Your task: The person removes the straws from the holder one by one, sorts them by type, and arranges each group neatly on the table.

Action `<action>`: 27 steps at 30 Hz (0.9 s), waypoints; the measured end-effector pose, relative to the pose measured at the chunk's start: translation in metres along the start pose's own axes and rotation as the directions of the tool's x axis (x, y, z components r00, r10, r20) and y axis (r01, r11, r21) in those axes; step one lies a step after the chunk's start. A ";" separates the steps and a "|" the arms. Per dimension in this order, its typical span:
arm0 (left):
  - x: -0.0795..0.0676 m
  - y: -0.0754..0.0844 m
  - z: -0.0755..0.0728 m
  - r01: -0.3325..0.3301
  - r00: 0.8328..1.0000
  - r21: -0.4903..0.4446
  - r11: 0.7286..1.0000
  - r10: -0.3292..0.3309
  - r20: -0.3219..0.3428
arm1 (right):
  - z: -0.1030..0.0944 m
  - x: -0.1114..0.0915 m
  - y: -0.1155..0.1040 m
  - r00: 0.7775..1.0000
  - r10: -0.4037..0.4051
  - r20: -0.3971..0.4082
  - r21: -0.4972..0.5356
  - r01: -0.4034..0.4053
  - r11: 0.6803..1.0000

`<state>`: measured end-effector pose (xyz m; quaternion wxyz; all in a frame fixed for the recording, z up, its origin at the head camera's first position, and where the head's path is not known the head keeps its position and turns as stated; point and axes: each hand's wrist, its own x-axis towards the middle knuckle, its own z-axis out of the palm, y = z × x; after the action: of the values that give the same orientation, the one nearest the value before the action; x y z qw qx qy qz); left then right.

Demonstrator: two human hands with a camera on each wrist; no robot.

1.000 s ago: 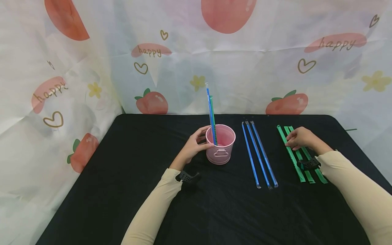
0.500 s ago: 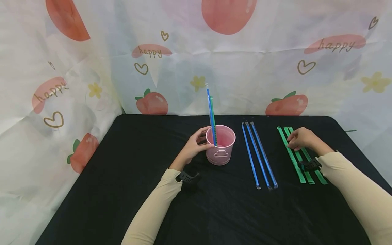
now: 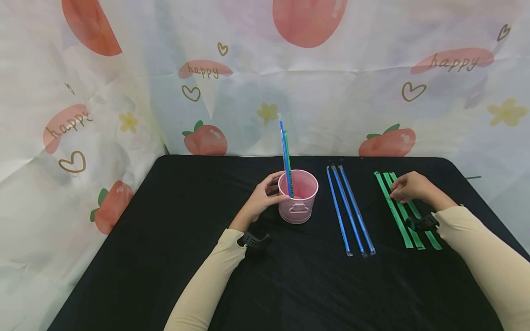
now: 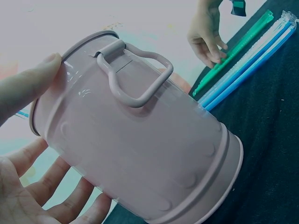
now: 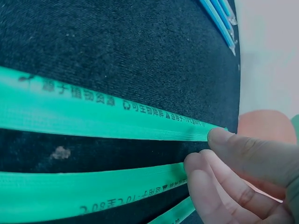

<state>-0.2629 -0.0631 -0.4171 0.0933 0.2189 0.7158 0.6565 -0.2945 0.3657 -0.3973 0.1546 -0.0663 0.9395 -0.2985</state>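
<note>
My left hand (image 3: 262,195) grips a small pink bucket (image 3: 298,209), thumb on its rim and fingers against its side. A wrapped blue straw (image 3: 282,142) and a green one (image 3: 289,158) stand in the bucket, leaning against its rim. At the right, my right hand (image 3: 414,189) is low over three green-wrapped straws, its fingers loosely curled. In the right wrist view, the thumb tip is at the edge of one green straw (image 5: 70,112). The index and middle fingertips are by the second green straw (image 5: 70,196), and nothing shows pinched between them and the thumb.
Three blue straws (image 3: 347,209) in clear wrappers lie side by side between the bucket and the green straws. Black cloth covers the table (image 3: 145,239). A printed curtain (image 3: 331,101) hangs behind the far edge and along the left.
My right hand has shifted slightly to the right, off the leftmost green straw, which stays lying on the table. The left hand and bucket have stayed put.
</note>
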 end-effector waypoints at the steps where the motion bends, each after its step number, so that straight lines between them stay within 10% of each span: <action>1: 0.000 0.000 0.000 0.001 1.000 0.001 1.000 -0.001 0.000 | 0.000 -0.001 0.000 1.000 -0.006 -0.003 -0.002 0.006 1.000; 27: 0.001 0.000 0.001 0.020 1.000 -0.002 1.000 -0.020 -0.015 | -0.015 -0.021 -0.005 0.997 -0.057 -0.044 0.090 0.061 0.994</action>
<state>-0.2635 -0.0621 -0.4174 0.0947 0.2068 0.7179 0.6579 -0.2795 0.3746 -0.3776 0.1291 -0.0806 0.9255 -0.3468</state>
